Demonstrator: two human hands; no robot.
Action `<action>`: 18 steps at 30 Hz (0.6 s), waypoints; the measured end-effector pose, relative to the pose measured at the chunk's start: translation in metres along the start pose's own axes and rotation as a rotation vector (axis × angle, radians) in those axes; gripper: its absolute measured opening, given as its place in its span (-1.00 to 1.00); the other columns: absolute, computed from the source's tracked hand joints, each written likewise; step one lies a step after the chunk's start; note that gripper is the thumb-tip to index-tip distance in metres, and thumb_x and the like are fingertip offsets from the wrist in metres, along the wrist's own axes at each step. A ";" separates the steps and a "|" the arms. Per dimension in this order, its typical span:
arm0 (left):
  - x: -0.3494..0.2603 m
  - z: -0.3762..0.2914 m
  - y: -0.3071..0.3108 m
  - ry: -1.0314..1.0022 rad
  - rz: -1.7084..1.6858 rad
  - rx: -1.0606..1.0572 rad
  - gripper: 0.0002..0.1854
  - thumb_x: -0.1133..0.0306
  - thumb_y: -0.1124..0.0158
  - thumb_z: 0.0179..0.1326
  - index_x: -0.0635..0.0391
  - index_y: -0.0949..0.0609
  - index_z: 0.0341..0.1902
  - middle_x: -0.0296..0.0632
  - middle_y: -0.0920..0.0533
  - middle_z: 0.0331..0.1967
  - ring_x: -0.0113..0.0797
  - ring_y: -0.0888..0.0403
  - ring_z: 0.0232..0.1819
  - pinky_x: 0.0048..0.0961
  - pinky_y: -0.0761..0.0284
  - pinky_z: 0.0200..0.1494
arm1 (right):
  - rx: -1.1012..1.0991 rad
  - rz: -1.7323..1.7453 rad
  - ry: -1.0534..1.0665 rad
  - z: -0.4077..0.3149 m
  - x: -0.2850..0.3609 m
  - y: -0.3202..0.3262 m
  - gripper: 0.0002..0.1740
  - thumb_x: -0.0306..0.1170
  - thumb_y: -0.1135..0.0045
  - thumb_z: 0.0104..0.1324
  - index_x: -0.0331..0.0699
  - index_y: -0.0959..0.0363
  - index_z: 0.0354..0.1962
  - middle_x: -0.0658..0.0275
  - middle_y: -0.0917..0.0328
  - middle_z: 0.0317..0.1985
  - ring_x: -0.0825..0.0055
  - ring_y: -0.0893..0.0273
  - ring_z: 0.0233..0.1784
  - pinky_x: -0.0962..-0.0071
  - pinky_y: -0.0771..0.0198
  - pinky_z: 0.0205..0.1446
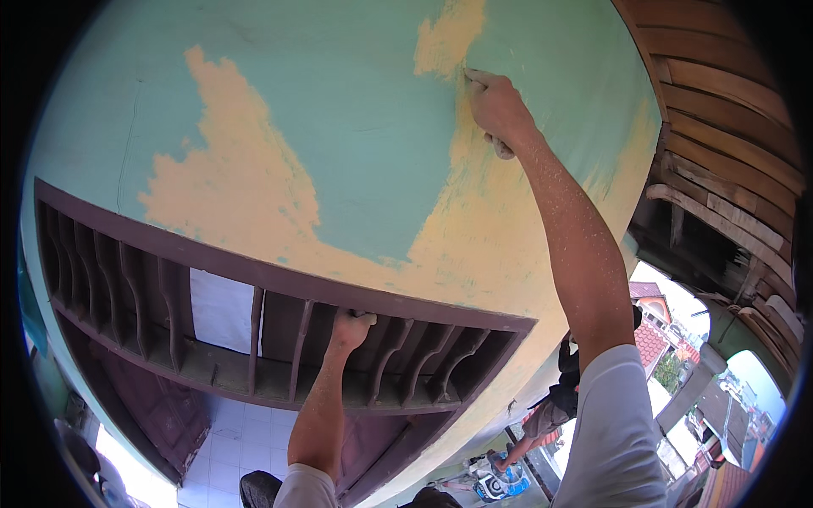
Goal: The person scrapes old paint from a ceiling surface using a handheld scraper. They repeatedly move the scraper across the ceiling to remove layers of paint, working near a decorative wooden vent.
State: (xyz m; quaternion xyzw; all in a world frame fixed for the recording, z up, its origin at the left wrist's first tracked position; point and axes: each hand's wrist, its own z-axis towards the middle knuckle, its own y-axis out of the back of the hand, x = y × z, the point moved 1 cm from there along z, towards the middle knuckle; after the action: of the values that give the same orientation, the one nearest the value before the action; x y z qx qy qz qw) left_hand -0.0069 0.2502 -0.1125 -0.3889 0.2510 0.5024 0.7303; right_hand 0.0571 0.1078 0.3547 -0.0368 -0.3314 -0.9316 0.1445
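My right hand (pixel 498 108) is raised against the upper wall (pixel 375 120), its index finger pointing up along the surface. The fist is closed around a small tool, nearly all hidden by the fingers; its kind cannot be told. Green paint covers the wall, with ragged pale-orange patches (pixel 235 165) spreading above the frame and under my right arm. Lower down, my left hand (pixel 352 329) grips the top rail of a dark brown wooden transom vent (pixel 298 282), between its upright slats. Pale dust speckles both forearms.
A white sheet (pixel 222 311) fills one vent opening. Below are brown door panels (pixel 152 406) and a white tiled floor (pixel 232 438). Wooden ceiling boards (pixel 724 82) run along the right. Another person (pixel 552 413) stands lower right, near a blue-and-white object (pixel 502 486).
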 end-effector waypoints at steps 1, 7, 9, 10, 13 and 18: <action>-0.002 0.000 -0.002 -0.009 -0.029 -0.012 -0.82 0.63 -0.33 0.00 0.16 -0.50 -0.40 -0.46 -0.42 -0.50 -0.50 -0.39 -0.39 -0.46 -0.42 -0.23 | -0.040 -0.030 0.071 -0.013 -0.029 -0.022 -0.49 -0.28 0.27 0.64 0.00 -0.39 0.45 0.17 -0.68 -0.35 0.48 -0.44 -0.68 0.36 -0.41 -0.57; 0.002 -0.001 -0.010 -0.003 -0.136 -0.031 -0.83 0.61 -0.35 0.00 0.18 -0.54 -0.37 -0.41 -0.47 -0.51 -0.52 -0.46 -0.35 -0.43 -0.48 -0.19 | -0.025 0.055 -0.006 0.003 0.012 0.017 -0.48 -0.28 0.31 0.65 -0.01 -0.37 0.45 0.25 -0.55 -0.52 0.53 -0.36 -0.70 0.39 -0.11 -0.77; -0.002 0.000 -0.018 0.052 -0.028 0.011 -0.84 0.59 -0.35 -0.01 0.20 -0.55 -0.36 -0.38 -0.49 -0.51 -0.50 -0.48 -0.34 -0.42 -0.49 -0.18 | 0.023 0.054 -0.042 0.021 0.004 0.023 -0.48 -0.28 0.32 0.65 -0.02 -0.37 0.45 0.26 -0.53 -0.56 0.51 -0.36 -0.71 0.37 -0.11 -0.78; -0.005 0.000 -0.013 0.065 0.031 0.015 -0.85 0.58 -0.36 -0.01 0.22 -0.56 -0.36 -0.36 -0.50 -0.51 -0.50 -0.49 -0.34 -0.42 -0.50 -0.18 | 0.018 0.061 -0.035 0.010 0.003 0.014 -0.48 -0.28 0.32 0.65 0.00 -0.36 0.46 0.24 -0.56 -0.51 0.52 -0.34 -0.72 0.37 -0.14 -0.76; 0.024 0.010 0.012 -0.052 -0.003 -0.051 -0.86 0.57 -0.35 -0.01 0.23 -0.57 -0.37 -0.33 -0.53 -0.50 -0.46 -0.49 -0.34 -0.40 -0.50 -0.19 | -0.010 -0.027 0.050 -0.058 -0.040 -0.058 -0.50 -0.29 0.28 0.67 0.01 -0.35 0.47 0.08 -0.72 0.04 0.37 -0.70 -0.36 0.35 -0.60 -0.32; 0.018 0.008 -0.009 -0.110 -0.056 -0.048 -0.84 0.62 -0.29 -0.06 0.15 -0.50 -0.44 -0.40 -0.43 -0.51 -0.46 -0.40 -0.38 -0.41 -0.42 -0.23 | -0.052 -0.056 0.084 -0.056 -0.040 -0.050 -0.50 -0.27 0.26 0.65 0.09 -0.35 0.45 0.12 -0.57 0.31 0.08 -0.71 0.12 0.17 -0.76 -0.06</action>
State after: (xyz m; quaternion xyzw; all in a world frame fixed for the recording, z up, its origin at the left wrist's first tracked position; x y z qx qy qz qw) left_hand 0.0076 0.2643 -0.1188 -0.3850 0.1874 0.5082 0.7472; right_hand 0.0824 0.1195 0.2737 0.0081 -0.3016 -0.9443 0.1312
